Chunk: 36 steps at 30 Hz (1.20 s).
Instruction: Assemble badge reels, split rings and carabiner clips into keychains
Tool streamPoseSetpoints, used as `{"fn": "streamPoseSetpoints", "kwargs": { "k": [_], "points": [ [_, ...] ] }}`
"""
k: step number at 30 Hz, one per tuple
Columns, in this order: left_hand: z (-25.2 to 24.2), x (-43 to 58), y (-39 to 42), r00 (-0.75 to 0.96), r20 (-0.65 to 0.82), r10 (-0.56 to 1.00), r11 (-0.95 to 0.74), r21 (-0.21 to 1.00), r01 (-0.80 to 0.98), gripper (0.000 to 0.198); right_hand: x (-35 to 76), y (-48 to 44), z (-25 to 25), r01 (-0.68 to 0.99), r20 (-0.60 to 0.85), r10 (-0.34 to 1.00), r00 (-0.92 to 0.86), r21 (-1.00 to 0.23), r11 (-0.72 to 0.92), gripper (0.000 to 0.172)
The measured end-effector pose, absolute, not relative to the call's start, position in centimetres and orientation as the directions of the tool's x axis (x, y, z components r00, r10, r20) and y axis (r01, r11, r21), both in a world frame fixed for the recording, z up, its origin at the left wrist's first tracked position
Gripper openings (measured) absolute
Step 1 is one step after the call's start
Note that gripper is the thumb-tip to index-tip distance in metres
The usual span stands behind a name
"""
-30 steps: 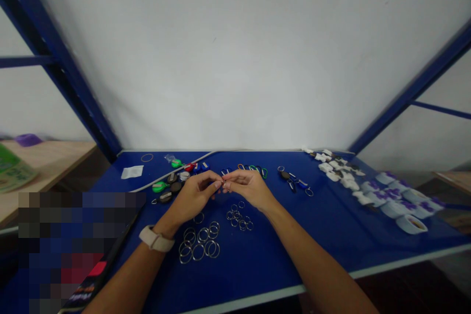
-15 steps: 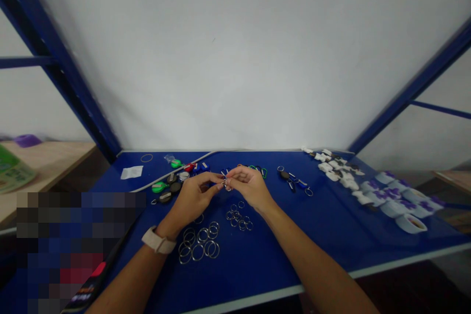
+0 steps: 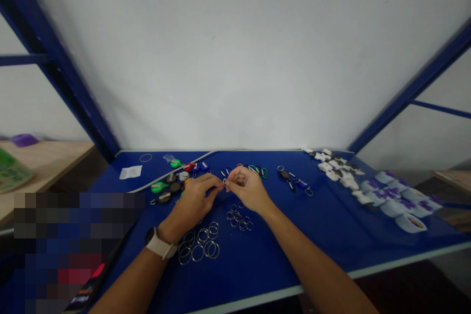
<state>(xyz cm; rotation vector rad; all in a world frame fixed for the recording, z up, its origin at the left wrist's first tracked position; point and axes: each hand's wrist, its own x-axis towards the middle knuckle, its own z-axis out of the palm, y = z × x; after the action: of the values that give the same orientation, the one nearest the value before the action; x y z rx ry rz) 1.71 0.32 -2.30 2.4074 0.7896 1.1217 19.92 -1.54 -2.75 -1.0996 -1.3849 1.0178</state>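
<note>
My left hand [image 3: 193, 202] and my right hand [image 3: 247, 188] meet fingertip to fingertip above the blue table [image 3: 279, 250]. Both pinch a small metal key ring [image 3: 224, 182] between them. A watch with a pale strap [image 3: 159, 243] sits on my left wrist. Under the hands lie several large key rings [image 3: 200, 246] and a cluster of small key rings [image 3: 240, 220].
Coloured key fobs [image 3: 172, 182] and carabiners [image 3: 257, 170] lie behind the hands, keychains [image 3: 294, 182] to the right. White and purple pieces [image 3: 390, 196] line the right side. A white paper [image 3: 130, 172] lies far left. Blue shelf posts [image 3: 66, 73] frame the table.
Both hands have shifted slightly away from me, still pinched together on the small ring. My left wrist has turned a little.
</note>
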Motion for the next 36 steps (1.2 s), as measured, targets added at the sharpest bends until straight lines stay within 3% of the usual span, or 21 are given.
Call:
{"fn": "streamPoseSetpoints", "kwargs": {
  "k": [16,26,36],
  "points": [
    [-2.2,1.8,-0.3,0.563,0.543,0.622,-0.779,0.501,0.377,0.015,20.0,-2.3,-2.1,0.299,0.224,0.970,-0.095,-0.923,0.242,0.014],
    [-1.8,2.0,-1.0,0.606,0.454,0.653,-0.754,0.462,0.466,0.015,20.2,-2.4,-1.8,0.459,0.288,0.945,-0.155,-0.826,0.327,0.018],
    [-2.4,2.3,-0.8,0.566,0.501,0.655,-0.753,0.488,0.440,0.016,20.5,-2.6,-1.2,0.541,0.362,0.910,-0.203,-0.733,0.412,0.019]
  ]
}}
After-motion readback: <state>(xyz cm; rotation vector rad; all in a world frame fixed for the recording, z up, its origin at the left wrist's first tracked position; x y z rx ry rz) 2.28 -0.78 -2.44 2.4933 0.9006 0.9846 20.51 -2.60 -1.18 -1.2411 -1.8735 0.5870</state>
